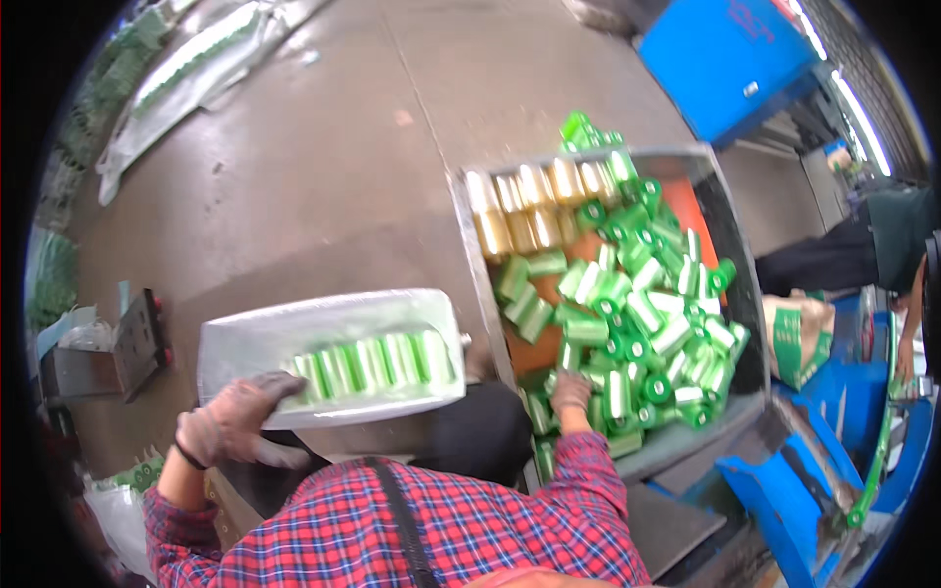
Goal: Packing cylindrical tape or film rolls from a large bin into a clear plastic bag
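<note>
A wide tray (pixel 737 294) to my right holds a loose heap of shiny green rolls (pixel 642 309). Gold-coloured rolls (pixel 537 208) stand together in its far left corner. My right hand (pixel 570 392) reaches into the near left part of the heap; its fingertips are blurred among the rolls, so any grip is hidden. In front of me, a box with a clear plastic liner (pixel 294 318) contains a row of green rolls (pixel 368 365) set side by side. My left hand (pixel 238 419), in a thin glove, is at the box's near left corner with thumb and fingers apart.
Beyond the tray are more green rolls (pixel 580 129) and a blue cabinet (pixel 727 64). Another person's arm (pixel 910 328) shows at the right, near a long green strip (pixel 875 470) and blue machine parts (pixel 774 495). A paper sack (pixel 799 335) stands beside the tray.
</note>
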`<action>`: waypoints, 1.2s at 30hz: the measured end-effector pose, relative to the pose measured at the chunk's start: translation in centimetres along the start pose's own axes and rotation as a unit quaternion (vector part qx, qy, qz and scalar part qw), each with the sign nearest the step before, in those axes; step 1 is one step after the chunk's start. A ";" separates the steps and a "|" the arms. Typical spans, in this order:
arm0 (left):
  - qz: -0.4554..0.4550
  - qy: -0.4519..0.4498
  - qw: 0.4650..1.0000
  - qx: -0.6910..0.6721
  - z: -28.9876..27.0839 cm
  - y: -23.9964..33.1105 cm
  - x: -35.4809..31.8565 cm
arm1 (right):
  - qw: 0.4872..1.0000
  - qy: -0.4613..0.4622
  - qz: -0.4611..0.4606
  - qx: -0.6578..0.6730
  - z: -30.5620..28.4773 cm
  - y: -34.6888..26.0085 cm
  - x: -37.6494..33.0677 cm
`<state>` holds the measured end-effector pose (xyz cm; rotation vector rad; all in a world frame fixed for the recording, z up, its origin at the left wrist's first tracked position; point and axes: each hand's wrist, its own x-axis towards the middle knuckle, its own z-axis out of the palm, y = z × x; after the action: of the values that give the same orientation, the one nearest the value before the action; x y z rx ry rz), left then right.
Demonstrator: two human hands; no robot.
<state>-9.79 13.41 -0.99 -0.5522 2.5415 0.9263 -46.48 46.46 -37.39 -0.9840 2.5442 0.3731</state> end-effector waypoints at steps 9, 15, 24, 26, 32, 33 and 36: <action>0.089 0.140 0.986 -0.023 5.4 -2.1 -5.5 | 0.507 0.004 -0.071 0.859 -21.4 -2.6 -9.5; -0.258 0.495 0.822 -0.112 1.9 -4.4 -7.4 | 0.594 -0.216 -0.259 0.731 -34.8 -19.3 -13.6; -0.115 0.422 0.671 -0.599 11.0 -7.2 -7.1 | 0.931 -0.179 -0.130 0.290 -15.3 -42.8 -10.3; -0.083 0.413 0.677 -0.604 10.1 -6.1 -7.1 | 0.942 -0.160 -0.166 0.243 -11.2 -43.6 -9.1; -0.094 0.448 0.812 -0.363 10.5 -8.7 -6.0 | 0.905 -0.243 -0.284 0.205 -14.3 -43.8 -9.1; -0.083 0.479 0.809 -0.331 10.4 -8.9 -6.7 | 0.887 -0.167 -0.359 0.236 -21.1 -41.7 -11.4; -0.156 0.525 0.783 -0.296 8.8 -8.3 -9.2 | 0.862 0.111 -0.421 0.258 -26.8 -31.0 -9.2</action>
<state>3.93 15.58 -7.20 -2.1216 2.7508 1.5913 -25.79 19.50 -12.73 -1.8043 1.9161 -0.6654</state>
